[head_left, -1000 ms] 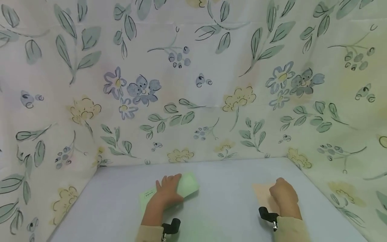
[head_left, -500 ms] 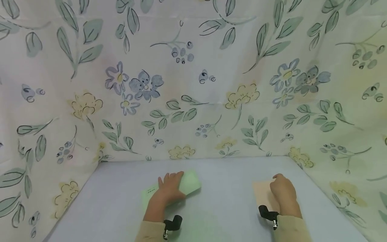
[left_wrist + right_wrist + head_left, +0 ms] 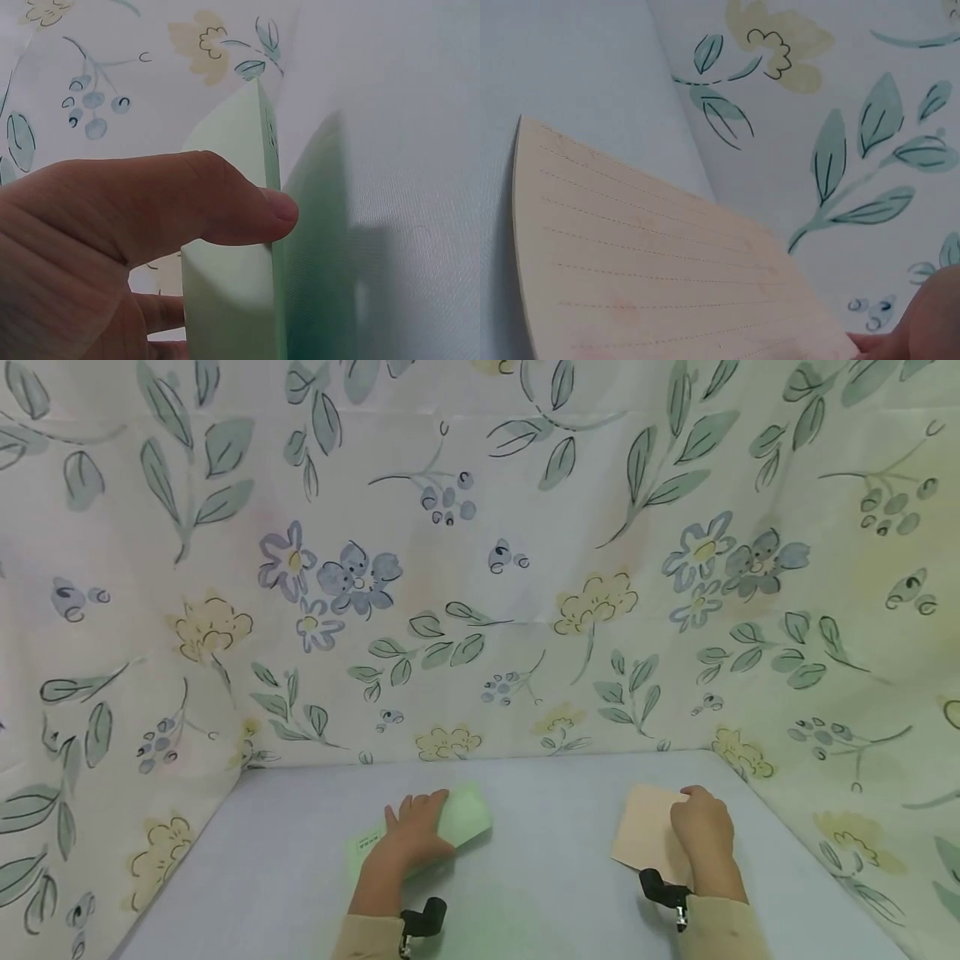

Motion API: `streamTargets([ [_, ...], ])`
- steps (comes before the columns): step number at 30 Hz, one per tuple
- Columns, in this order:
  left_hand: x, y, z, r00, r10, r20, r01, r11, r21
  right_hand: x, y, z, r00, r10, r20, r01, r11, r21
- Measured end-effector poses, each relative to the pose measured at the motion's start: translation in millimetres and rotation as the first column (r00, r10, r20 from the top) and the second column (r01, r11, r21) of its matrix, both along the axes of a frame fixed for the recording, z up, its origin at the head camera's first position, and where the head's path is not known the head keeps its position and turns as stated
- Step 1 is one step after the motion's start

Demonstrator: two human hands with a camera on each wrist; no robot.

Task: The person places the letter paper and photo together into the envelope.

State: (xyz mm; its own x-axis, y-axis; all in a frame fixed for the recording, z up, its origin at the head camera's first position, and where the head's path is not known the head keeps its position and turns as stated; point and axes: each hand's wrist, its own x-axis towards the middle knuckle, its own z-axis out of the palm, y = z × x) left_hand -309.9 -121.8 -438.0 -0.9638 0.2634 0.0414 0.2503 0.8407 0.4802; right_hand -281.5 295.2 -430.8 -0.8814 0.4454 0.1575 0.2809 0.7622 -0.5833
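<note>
We find the left hand point(image 3: 408, 842) gripping the green paper point(image 3: 467, 814), thumb over one edge, the piece tilted up from the desk point(image 3: 555, 835). Well to the right of the green paper, the right hand point(image 3: 703, 831) pinches the peach lined sheet point(image 3: 647, 827), partly raised. We judge the step in hand to be handling both papers; the next move calls for a light, uncreased hold. The green paper may be an envelope; we cannot tell its contents.

L hand point(image 3: 412, 837) hides pt. of green paper point(image 3: 467, 817), print point(image 3: 369, 841) too sm. to read.
</note>
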Motion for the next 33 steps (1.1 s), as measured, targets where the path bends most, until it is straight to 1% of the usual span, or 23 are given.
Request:
streamTargets([
  [4, 1.2, 0, -0.4, 1.000, 0.001, 0.002, -0.001, 1.000, -0.007, 1.9, 0, 3.6, 1.000, -0.005, -0.004, 0.005, 1.000, -0.025],
  [7, 1.6, 0, -0.5, 1.000, -0.001, 0.005, 0.001, 1.000, -0.005, 3.0, 0, 6.6, 1.000, -0.024, -0.013, 0.024, 0.999, -0.047],
  [9, 1.2, 1, -0.5, 1.000, -0.003, 0.003, 0.003, 1.000, -0.008, 3.8, 0, 8.5, 0.999, -0.041, -0.026, 0.039, 0.996, -0.079],
  [12, -0.3, 2, -1.3, 1.000, -0.006, 0.002, 0.006, 1.000, -0.012, 4.6, -1, 10.7, 0.997, -0.055, -0.046, 0.046, 0.982, -0.185],
  [16, -2.0, 3, -2.7, 1.000, -0.006, 0.008, 0.006, 1.000, -0.017, 4.0, -2, 12.6, 0.997, -0.046, -0.059, 0.024, 0.945, -0.327],
  [18, -2.0, 4, -2.6, 1.000, -0.009, 0.008, 0.009, 1.000, -0.021, 3.0, -2, 13.7, 0.999, -0.014, -0.052, -0.006, 0.927, -0.375],
  [21, -0.3, 5, -1.2, 1.000, -0.016, 0.009, 0.016, 1.000, -0.014, 1.1, -1, 14.9, 0.997, 0.080, 0.011, -0.067, 0.900, -0.431],
  [24, 2.1, 6, 2.2, 1.000, -0.019, 0.011, 0.019, 1.000, -0.008, 0.1, 0, 16.3, 0.980, 0.177, 0.093, -0.117, 0.885, -0.451],
  [25, 2.5, 6, 3.2, 1.000, -0.021, 0.011, 0.021, 1.000, -0.004, 0.0, 0, 16.8, 0.973, 0.197, 0.119, -0.125, 0.887, -0.445],
  [28, 2.7, 7, 4.7, 1.000, -0.022, 0.005, 0.022, 1.000, -0.013, 2.4, -2, 19.6, 0.960, 0.226, 0.164, -0.147, 0.909, -0.391],
  [31, 1.7, 7, 3.0, 1.000, -0.023, 0.001, 0.023, 0.999, -0.022, 6.6, -4, 22.9, 0.957, 0.227, 0.182, -0.163, 0.936, -0.312],
  [33, 1.5, 7, 1.7, 1.000, -0.022, 0.004, 0.022, 0.999, -0.027, 9.4, -5, 24.9, 0.957, 0.200, 0.209, -0.149, 0.960, -0.239],
])
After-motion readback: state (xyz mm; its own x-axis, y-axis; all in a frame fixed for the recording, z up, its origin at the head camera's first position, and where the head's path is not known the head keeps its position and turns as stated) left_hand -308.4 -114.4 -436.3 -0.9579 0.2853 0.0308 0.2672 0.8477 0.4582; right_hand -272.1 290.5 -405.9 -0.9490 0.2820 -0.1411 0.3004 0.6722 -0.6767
